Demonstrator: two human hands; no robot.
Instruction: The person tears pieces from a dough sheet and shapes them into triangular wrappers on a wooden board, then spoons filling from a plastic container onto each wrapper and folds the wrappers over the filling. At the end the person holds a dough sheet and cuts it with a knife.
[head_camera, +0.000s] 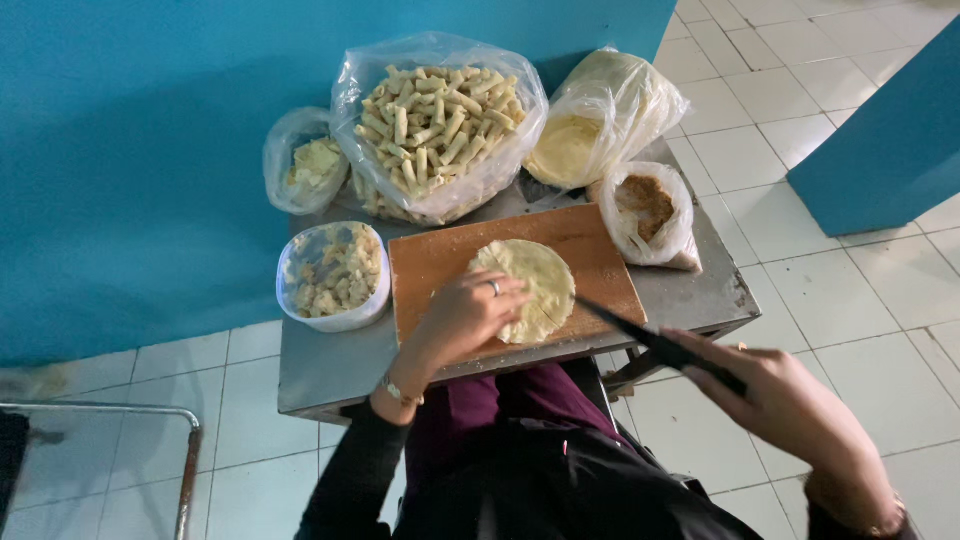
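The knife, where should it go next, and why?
Probably down onto the round flat wrapper to cut it. The left hand already presses the wrapper flat on the wooden board, and the right hand holds the knife with its tip just beside the wrapper's edge.

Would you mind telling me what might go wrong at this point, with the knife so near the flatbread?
The knife in the right hand points toward the left hand, which presses on the flatbread; its fingers could be nicked. The cutting board reaches the table's near edge, so it might slip off under pressure.
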